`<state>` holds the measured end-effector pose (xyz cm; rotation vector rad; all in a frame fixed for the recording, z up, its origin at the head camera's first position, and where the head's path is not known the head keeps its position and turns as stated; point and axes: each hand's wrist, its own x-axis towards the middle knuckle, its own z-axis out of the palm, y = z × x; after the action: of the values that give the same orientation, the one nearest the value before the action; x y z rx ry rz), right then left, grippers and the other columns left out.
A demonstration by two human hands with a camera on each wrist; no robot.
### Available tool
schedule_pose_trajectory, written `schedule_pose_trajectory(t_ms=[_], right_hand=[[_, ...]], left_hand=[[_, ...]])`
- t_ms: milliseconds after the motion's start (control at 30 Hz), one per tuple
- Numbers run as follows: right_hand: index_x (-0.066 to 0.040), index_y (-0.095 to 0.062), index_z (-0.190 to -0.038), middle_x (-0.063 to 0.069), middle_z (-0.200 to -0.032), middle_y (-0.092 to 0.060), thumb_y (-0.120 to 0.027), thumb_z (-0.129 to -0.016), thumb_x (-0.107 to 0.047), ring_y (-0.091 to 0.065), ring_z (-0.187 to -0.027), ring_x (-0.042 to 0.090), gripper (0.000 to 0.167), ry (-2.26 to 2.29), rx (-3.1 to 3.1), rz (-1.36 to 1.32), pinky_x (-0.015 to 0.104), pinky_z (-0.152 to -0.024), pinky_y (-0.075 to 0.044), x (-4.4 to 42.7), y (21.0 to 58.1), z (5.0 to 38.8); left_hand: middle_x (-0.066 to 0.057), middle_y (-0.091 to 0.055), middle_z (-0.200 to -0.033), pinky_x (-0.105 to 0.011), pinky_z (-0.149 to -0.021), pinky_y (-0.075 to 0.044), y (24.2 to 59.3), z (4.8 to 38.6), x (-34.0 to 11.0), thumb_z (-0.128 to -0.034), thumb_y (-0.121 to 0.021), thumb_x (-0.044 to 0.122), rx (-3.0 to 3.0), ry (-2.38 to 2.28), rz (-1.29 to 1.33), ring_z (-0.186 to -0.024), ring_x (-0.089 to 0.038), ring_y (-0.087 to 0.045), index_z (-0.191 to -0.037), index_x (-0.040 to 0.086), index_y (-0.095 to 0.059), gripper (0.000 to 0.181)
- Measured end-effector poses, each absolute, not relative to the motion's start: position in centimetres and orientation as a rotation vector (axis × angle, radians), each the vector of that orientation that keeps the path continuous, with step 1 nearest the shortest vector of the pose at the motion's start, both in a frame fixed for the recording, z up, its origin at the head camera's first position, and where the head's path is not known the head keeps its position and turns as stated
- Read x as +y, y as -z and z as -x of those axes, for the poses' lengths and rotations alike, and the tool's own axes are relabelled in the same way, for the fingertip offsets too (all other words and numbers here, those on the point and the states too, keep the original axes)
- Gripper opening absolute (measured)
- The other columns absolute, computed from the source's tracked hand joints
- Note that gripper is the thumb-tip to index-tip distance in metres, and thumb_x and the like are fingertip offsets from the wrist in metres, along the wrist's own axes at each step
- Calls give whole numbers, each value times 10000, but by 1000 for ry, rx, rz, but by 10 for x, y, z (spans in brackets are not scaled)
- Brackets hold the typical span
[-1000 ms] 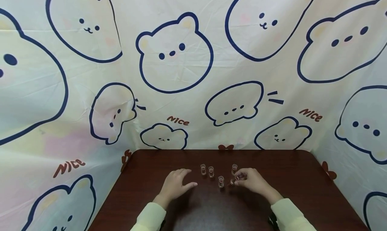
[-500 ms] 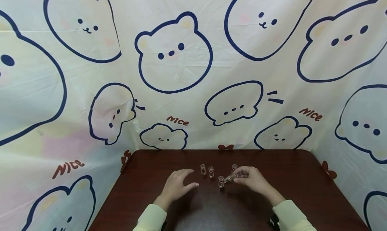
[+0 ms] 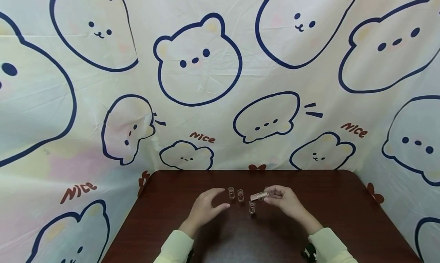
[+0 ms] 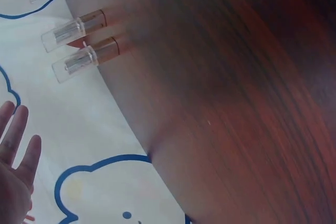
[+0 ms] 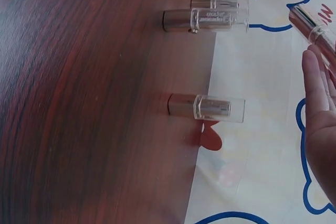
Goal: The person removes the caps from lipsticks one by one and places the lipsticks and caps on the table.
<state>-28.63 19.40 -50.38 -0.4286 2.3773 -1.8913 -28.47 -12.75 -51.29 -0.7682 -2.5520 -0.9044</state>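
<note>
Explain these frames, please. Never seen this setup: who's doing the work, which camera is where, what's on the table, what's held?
No robot here, just a person's bare left hand and right hand. The head view comes from a head-worn camera looking forward and down; the other two come from wrist-worn cameras and appear turned sideways. Small clear-topped tubes stand upright on a dark table, with patterned cloth behind. The right hand holds another tube, tipped well over; the left hand holds nothing.
</note>
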Motion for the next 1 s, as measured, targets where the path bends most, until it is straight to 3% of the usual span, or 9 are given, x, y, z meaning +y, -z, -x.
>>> schedule_pose_trajectory(t_ms=[200, 500, 733, 1000], right_hand=[[41, -636, -1144, 128, -1033, -689, -780, -832, -161, -671, -950, 227, 398, 1996, 2296, 336, 390, -803, -545, 188, 500, 285], [70, -581, -1194, 151, -1052, -671, -746, -864, -133, -674, -942, 260, 421, 2123, 2126, 293, 346, -797, -548, 183, 499, 285], [32, -585, -1202, 157, -1086, -671, -739, -869, -140, -633, -1047, 377, 405, 2216, 2012, 260, 374, -834, -532, 179, 500, 285], [35, -571, -1223, 153, -1109, -656, -734, -872, -116, -662, -1016, 275, 416, 2285, 1911, 219, 383, -874, -511, 173, 493, 284]], left_hand=[[1, -635, -1228, -418, -906, -492, 513, 284, -121, -851, -697, 500, -2563, 1030, 736, -1126, -178, -589, -1285, 149, -607, 565], [-49, -637, -1211, -448, -913, -483, 512, 284, -110, -842, -731, 442, -2484, 1199, 773, -1094, -166, -590, -1282, 77, -605, 587], [7, -643, -1176, -420, -910, -488, 508, 282, -103, -825, -785, 318, -2435, 1340, 751, -1077, -144, -593, -1266, 92, -618, 523], [-83, -652, -1182, -487, -924, -469, 506, 283, -97, -832, -774, 334, -2375, 1489, 755, -1096, -208, -604, -1259, 129, -617, 499]])
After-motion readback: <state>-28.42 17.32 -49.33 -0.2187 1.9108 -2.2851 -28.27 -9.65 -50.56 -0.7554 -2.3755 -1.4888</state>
